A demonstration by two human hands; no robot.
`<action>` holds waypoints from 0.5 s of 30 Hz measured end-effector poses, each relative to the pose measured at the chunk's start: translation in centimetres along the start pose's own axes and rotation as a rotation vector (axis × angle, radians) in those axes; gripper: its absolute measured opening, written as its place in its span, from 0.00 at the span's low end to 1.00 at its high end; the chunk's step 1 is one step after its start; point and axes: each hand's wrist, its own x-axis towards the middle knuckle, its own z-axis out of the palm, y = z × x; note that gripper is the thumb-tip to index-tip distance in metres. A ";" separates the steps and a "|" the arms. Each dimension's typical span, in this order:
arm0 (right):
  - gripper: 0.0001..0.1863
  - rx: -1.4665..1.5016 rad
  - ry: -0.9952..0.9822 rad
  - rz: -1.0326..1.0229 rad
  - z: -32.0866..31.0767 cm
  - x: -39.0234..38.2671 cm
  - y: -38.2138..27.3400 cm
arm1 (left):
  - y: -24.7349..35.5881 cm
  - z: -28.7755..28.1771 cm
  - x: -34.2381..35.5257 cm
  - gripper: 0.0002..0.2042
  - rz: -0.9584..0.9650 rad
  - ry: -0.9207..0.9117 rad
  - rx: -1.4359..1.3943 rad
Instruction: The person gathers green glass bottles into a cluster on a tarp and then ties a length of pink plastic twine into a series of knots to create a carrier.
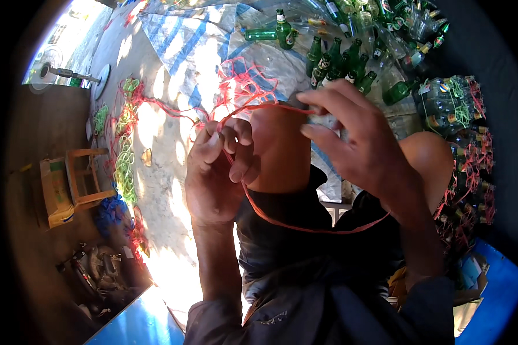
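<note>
A red plastic string (266, 106) runs between my two hands in front of my knees. My left hand (218, 167) is closed with its fingers curled round the string, palm turned up toward me. The string's far end of this stretch goes in among the fingers of my right hand (360, 135), whose thumb and index finger are somewhat apart; the exact grip is partly hidden. A slack loop (305, 230) of the same string hangs from my left hand across my lap toward my right forearm. Beyond my left hand, a loose pink-red tangle of string (244, 83) lies on the sheet.
Green glass bottles (334, 63) stand and lie on a blue-and-white sheet (184, 40) ahead. Bottles bundled with string (452, 103) line the right. Green and red string heaps (125, 167), a wooden stool (89, 178) and a pedestal fan (69, 73) are at left.
</note>
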 end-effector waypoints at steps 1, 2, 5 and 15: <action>0.19 -0.006 0.002 0.004 0.7 0.6 0.2 | -0.4 0.4 -0.2 0.11 -0.010 0.018 0.009; 0.18 0.006 0.032 -0.014 1.7 1.4 0.0 | -0.4 0.8 -0.6 0.11 -0.014 0.042 0.027; 0.15 0.066 0.015 -0.051 3.7 2.7 1.4 | -0.8 1.4 -1.8 0.13 -0.014 0.108 0.158; 0.06 0.272 0.058 0.009 1.8 3.8 1.4 | -3.0 3.6 -3.5 0.10 -0.127 0.035 0.337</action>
